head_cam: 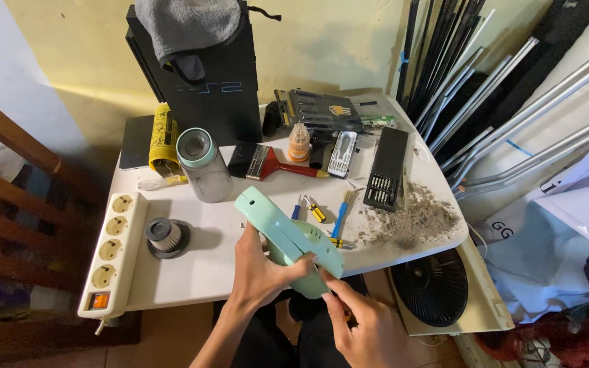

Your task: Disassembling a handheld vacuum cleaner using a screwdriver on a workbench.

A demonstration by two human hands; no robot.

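Mint-green handheld vacuum body (288, 238) sits gripped in my left hand (262, 272) over the near edge of the white table (206, 266). My right hand (363, 326) pinches at its lower end, and its grey filter (167, 236) stands left of it beside the power strip (109, 255).

Both hands up in front of the body, forearms coming in from the bottom edge. Left hand (259, 271): wrist bent, palm facing right, fingers curled in a firm wrap, thumb lying forward toward the other hand, fully closed grip. Right hand (363, 326): lower and just beside the left, back of hand toward the camera, index finger and thumb extended up-left in a pinch, remaining fingers loosely folded. Fingertips of the two hands nearly meet. Left forearm angled up from lower left.
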